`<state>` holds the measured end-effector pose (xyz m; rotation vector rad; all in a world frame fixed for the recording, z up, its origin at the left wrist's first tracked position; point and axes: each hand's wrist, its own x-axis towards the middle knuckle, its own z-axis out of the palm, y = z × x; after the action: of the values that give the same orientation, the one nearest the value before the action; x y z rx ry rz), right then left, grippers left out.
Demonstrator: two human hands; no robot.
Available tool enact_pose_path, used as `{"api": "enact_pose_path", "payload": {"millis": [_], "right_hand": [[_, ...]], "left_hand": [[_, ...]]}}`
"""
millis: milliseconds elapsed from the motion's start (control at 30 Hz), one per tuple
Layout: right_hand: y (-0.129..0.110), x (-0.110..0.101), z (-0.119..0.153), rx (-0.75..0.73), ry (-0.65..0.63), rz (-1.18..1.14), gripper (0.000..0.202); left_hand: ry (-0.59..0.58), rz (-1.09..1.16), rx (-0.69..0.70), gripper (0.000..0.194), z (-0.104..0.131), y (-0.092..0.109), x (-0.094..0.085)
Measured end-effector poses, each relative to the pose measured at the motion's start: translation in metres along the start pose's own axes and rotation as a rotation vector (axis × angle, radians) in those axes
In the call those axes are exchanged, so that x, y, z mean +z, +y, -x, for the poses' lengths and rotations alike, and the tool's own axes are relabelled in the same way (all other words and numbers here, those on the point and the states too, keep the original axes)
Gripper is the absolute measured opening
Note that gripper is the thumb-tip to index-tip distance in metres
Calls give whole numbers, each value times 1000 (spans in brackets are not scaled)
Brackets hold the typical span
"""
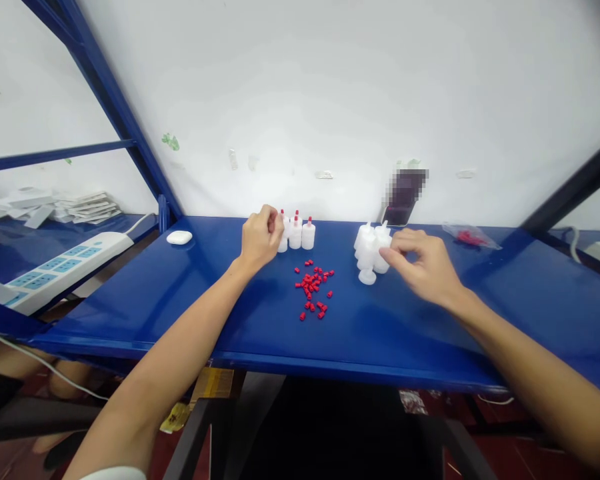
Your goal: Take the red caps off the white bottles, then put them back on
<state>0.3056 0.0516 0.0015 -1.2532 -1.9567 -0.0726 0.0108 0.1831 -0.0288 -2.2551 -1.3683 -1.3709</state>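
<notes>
My left hand point(263, 235) is closed, its fingers curled beside the leftmost of several white squeeze bottles with red caps point(295, 235). Whether its fingertips pinch something is hidden from me. On the right, my right hand point(423, 263) has thumb and fingers around the side of an uncapped white squeeze bottle point(382, 261). More uncapped bottles point(365, 248) with pointed nozzles stand close against it. Between the two groups, many small red caps point(310, 283) lie loose on the blue table point(260, 327).
A white oval object point(179, 237) lies at the table's left. A dark phone-like object point(403, 197) leans on the wall, partly pixelated. At the right is a clear bag with red pieces point(471, 237). A power strip point(65, 270) and stacked white boxes point(87, 207) are far left.
</notes>
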Motion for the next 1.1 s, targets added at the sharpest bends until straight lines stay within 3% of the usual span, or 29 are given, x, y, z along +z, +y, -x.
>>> {"api": "enact_pose_path", "payload": {"millis": [67, 167, 233, 300, 433, 567, 800, 1100], "right_hand": [[-6, 2, 2, 9, -14, -58, 39], [-19, 12, 6, 63, -159, -262, 21], [-29, 21, 9, 87, -287, -451, 34], [-35, 31, 13, 79, -306, -580, 43], [-36, 43, 17, 26, -243, -673, 29], [-30, 41, 14, 81, -240, -822, 17], [-27, 46, 7, 294, -303, -1199, 34], [-39, 50, 7, 355, -258, -982, 56]], "left_hand": [[65, 78, 85, 28, 6, 14, -3], [48, 186, 280, 35, 21, 44, -2], [-13, 257, 415, 36, 30, 64, 3], [-83, 337, 477, 39, 36, 79, 8], [-177, 484, 484, 47, 41, 89, 10], [-374, 633, 519, 44, 40, 88, 1], [-517, 957, 268, 46, 41, 101, -7], [-675, 1142, 57, 43, 53, 108, 7]]}}
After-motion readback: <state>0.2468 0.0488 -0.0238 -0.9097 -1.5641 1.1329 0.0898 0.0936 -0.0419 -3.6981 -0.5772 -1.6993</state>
